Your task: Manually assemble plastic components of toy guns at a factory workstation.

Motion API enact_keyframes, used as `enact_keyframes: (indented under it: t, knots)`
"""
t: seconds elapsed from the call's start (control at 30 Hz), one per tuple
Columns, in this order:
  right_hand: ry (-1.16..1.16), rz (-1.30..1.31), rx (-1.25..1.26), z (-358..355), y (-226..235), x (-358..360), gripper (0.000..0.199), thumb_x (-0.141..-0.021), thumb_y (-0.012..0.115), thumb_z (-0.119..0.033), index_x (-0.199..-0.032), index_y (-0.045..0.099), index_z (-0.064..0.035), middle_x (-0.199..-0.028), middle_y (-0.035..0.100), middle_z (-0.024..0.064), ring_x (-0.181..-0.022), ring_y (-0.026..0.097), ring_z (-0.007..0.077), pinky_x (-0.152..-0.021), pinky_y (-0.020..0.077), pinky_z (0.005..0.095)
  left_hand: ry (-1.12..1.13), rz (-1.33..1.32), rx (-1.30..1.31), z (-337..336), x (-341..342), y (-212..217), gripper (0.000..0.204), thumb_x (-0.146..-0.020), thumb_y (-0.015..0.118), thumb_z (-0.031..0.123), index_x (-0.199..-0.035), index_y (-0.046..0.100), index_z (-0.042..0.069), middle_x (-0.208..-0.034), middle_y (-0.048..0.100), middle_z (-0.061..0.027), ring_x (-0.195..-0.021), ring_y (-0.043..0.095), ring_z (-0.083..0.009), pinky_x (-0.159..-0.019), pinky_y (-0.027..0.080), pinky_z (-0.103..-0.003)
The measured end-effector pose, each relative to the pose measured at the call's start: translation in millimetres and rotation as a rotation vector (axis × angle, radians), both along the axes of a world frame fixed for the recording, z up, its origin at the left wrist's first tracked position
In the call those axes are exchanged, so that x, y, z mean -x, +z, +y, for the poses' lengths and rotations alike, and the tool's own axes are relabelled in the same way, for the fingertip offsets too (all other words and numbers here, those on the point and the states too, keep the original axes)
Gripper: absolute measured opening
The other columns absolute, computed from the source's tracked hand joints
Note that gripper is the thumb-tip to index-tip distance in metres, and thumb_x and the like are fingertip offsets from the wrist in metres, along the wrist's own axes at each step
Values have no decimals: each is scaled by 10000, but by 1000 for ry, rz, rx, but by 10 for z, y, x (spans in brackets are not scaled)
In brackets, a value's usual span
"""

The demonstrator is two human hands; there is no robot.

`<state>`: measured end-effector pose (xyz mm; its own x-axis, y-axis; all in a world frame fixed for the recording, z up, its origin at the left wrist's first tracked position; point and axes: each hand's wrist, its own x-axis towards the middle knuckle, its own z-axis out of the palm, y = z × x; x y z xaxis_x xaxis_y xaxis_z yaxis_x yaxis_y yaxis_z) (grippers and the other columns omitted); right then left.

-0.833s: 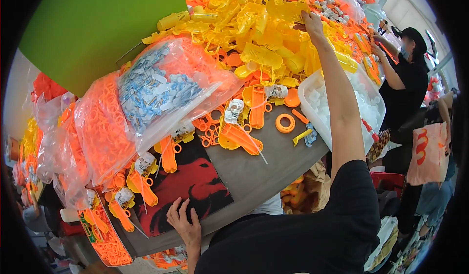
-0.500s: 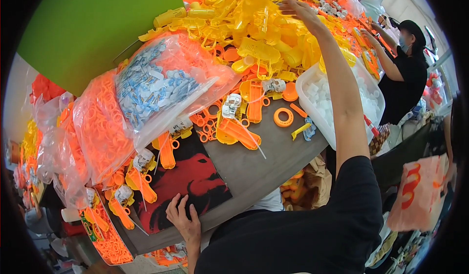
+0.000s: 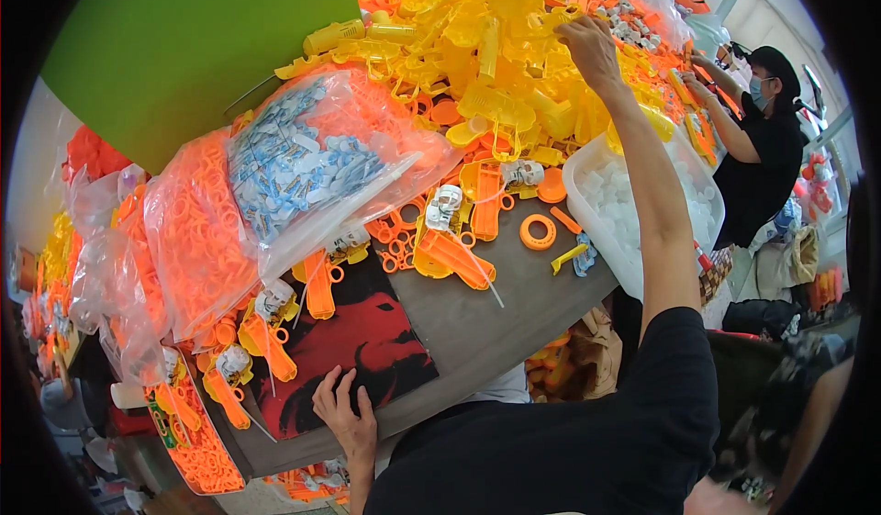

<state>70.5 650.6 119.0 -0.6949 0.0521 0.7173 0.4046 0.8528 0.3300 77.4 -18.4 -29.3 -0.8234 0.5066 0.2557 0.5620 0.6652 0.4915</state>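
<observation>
My left hand [image 3: 347, 414] lies on the near edge of a dark mat with a red print [image 3: 367, 341], fingers spread and holding nothing. My right hand [image 3: 590, 51] is stretched far out to the right side of a heap of yellow translucent plastic parts [image 3: 496, 38]. Its fingers are bent together over the heap, and whatever sits in them is hidden. Along the mat and grey table [image 3: 514, 304] lie several part-built pieces, such as a yellow shell with a white mechanism and an orange strip [image 3: 456, 258]. Near them lies an orange ring [image 3: 538, 231].
A white tub of translucent pieces [image 3: 679, 212] stands under my right forearm. Clear bags of orange rings [image 3: 197, 230] and blue-white pieces [image 3: 298, 166] fill the left side. A green panel [image 3: 202, 47] rises behind them. A masked co-worker [image 3: 762, 148] handles parts at the far right.
My right hand has shifted slightly right over the yellow heap, and its fingers have gone from stretched out to bent together. My left hand stays put. A pink printed sheet at the right has left its place.
</observation>
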Motion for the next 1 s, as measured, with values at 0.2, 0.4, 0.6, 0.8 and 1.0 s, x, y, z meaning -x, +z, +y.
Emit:
enact_keyframes:
  t: [0.2,0.4,0.6,0.8,1.0]
  knots:
    - [46,128,-62,-15,-172,-109,212,-837,750,-135,-1049,743,-129,-960,733,24,-1013,649,212,-958,459,365,-16,1,-10,-7,20,-8,322,-883,689,89,-1204,670,62,-1314,571,-123,-1240,493,-331,-1048,350,-456]
    - [-8,197,38,52,-237,-17,180,-856,703,-181,-1029,750,-157,-928,748,30,-981,655,217,-931,450,386,-14,-5,3,49,42,6,321,-888,668,70,-1209,669,53,-1324,574,-134,-1251,496,-332,-1063,347,-444]
    - [-270,75,259,105,-230,252,239,-895,707,-294,-1082,728,-145,-857,714,130,-912,670,318,-895,453,471,-7,-11,-24,54,38,102,342,-861,693,63,-1203,676,71,-1318,582,-119,-1242,507,-327,-1057,355,-441]
    - [-387,18,349,-83,-384,232,455,-925,687,-344,-1325,625,-135,-1211,673,131,-1130,614,306,-937,440,479,21,-15,-4,36,-8,73,358,-852,701,71,-1209,675,93,-1326,574,-90,-1239,504,-307,-1045,358,-425]
    - [9,186,279,-546,-123,789,394,-914,700,-183,-1297,632,-123,-1208,673,116,-1111,618,323,-931,475,434,-22,-44,-17,36,13,117,354,-862,697,114,-1214,672,89,-1334,566,-104,-1245,494,-314,-1050,349,-436]
